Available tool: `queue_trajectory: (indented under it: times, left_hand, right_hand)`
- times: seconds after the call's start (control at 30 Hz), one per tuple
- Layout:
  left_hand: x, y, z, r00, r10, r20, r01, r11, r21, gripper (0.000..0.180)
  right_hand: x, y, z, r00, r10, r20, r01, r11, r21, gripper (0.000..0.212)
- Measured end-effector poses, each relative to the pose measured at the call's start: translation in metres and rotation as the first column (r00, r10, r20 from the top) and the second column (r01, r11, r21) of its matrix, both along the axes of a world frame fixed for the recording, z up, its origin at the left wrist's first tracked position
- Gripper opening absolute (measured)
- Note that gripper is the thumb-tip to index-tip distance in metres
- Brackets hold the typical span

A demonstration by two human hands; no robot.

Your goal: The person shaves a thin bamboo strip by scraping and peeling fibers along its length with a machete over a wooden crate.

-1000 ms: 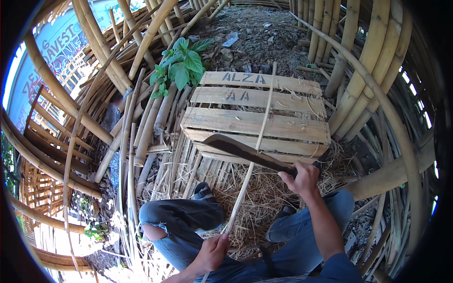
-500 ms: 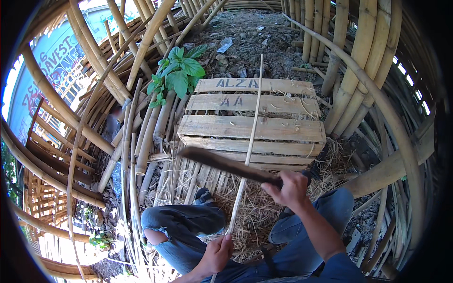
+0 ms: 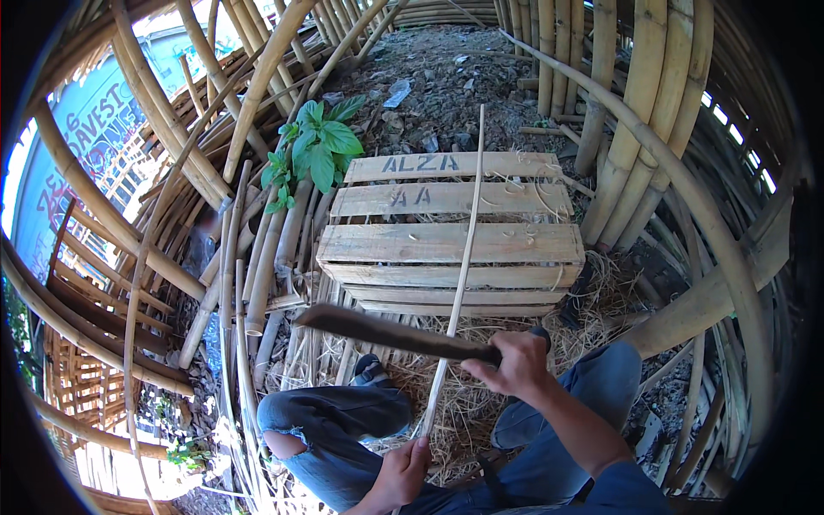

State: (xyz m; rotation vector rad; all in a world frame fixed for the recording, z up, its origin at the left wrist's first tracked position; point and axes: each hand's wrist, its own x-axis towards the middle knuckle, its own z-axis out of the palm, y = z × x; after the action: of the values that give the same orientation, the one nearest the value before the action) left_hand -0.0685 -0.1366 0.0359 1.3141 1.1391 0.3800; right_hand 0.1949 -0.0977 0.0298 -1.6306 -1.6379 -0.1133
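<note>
A long, pale bamboo strip (image 3: 468, 249) rises from my lap and slants up across the front of a wooden slatted crate (image 3: 446, 243). My left hand (image 3: 399, 476) is closed round its lower part, thumb along the top. My right hand (image 3: 512, 365) grips a machete (image 3: 386, 332) by its handle end, with the dark blade pointing left. The blade passes over the strip between the crate and my left hand; whether its edge touches the strip I cannot tell. Both hands are above my bent legs in torn jeans.
Straw and shavings (image 3: 463, 412) cover the ground between my feet. Thick bamboo poles (image 3: 639, 129) stand at the right, and a bent pole (image 3: 661, 146) arches there. Cut bamboo lengths (image 3: 262, 275) and a leafy plant (image 3: 318, 150) are left of the crate.
My right hand and the machete have moved a little down and left across the strip. My left hand keeps its hold on the strip, and the whole view has shifted slightly.
</note>
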Motion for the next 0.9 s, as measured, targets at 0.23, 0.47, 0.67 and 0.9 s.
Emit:
queue_trajectory:
  times: [0.23,0.47,0.67,0.9]
  left_hand:
    - [0.011,-0.001,0.034,0.999,0.018,-0.041,-0.021,0.998,-0.061,0.035]
    - [-0.005,-0.005,0.002,1.000,0.015,-0.015,-0.015,1.000,0.011,0.035]
    - [-0.011,-0.006,-0.011,0.998,-0.063,-0.010,0.064,0.981,0.183,0.035]
    - [-0.009,-0.015,0.003,0.998,0.059,0.037,-0.058,0.998,-0.026,0.030]
  right_hand:
    - [0.007,0.005,-0.006,0.992,-0.111,-0.065,0.107,0.993,-0.055,0.062]
    - [0.010,0.011,-0.008,0.998,-0.061,0.022,0.061,0.998,-0.008,0.062]
    - [0.006,0.006,-0.005,0.994,-0.020,0.109,0.010,0.995,0.099,0.059]
    - [0.010,0.010,-0.010,0.989,-0.119,0.093,0.109,0.989,0.103,0.060]
